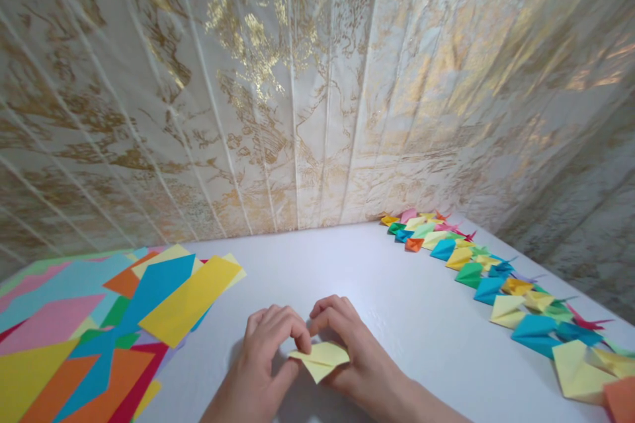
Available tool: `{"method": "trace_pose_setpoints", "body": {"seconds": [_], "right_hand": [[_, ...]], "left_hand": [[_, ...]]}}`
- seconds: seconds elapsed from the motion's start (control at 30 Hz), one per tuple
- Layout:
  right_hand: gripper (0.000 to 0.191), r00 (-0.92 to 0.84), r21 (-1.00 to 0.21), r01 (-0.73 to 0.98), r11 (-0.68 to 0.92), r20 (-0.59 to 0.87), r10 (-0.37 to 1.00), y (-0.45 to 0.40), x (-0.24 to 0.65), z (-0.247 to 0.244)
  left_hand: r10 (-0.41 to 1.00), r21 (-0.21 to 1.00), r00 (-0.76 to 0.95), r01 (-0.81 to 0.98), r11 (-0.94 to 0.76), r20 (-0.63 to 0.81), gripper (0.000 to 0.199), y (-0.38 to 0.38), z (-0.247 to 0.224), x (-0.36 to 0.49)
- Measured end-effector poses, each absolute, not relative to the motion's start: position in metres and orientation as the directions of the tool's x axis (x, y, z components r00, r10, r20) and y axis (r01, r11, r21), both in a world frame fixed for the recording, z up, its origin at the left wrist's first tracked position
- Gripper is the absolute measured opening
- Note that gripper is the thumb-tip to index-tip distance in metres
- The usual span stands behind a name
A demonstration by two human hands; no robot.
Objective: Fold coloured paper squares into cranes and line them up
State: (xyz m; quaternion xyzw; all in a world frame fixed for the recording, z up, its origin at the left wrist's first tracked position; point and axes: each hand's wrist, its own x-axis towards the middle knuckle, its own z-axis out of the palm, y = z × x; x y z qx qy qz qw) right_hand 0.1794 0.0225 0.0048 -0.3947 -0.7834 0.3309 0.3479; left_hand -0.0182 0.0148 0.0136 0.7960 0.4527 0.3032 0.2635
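Observation:
A small folded piece of pale yellow paper (325, 358) is held between both hands, low in the middle of the head view. My left hand (270, 357) pinches its left corner between thumb and index finger. At the paper's right side, my right hand (354, 350) grips the edge, its thumb partly hidden under the paper and its fingers curled above. A pointed flap of the paper faces down toward me.
Overlapping coloured paper sheets (191, 301) cover the left of the white table (307, 258). Rows of folded paper pieces (469, 274) in several colours run along the right side. A gold-patterned curtain (258, 92) hangs behind the table.

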Motion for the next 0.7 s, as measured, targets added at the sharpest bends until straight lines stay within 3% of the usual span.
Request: {"method": "trace_pose_setpoints", "body": {"seconds": [0.07,0.17,0.27,0.37,0.5,0.7], "right_hand": [[0.016,-0.430,-0.736,0.341,0.586,0.432,0.793,0.022,0.181,0.006],[0.015,-0.545,-0.482,0.424,0.767,0.541,0.641,0.025,0.186,0.007],[0.015,-0.704,-0.187,0.539,0.821,0.435,0.561,0.026,0.186,0.002],[0.011,-0.743,-0.061,0.599,0.798,0.331,0.582,0.025,0.183,-0.004],[0.006,-0.749,-0.143,0.602,0.786,0.239,0.617,0.024,0.184,0.001],[0.010,-0.754,-0.502,0.480,0.719,0.182,0.631,0.037,0.199,0.016]], "left_hand": [[0.891,0.765,0.380,0.487,-0.420,0.248,0.013,0.018,0.012,-0.021],[0.913,0.751,0.306,0.527,-0.398,0.269,0.014,0.023,0.001,-0.026],[0.925,0.673,0.279,0.635,-0.379,0.259,0.030,0.021,-0.011,-0.029],[0.912,0.618,0.343,0.673,-0.406,0.226,0.048,0.011,-0.014,-0.028],[0.860,0.493,0.446,0.706,-0.508,0.248,0.056,-0.005,-0.013,-0.026],[0.820,0.332,0.430,0.764,-0.554,0.378,0.015,-0.008,-0.018,-0.026]]}}
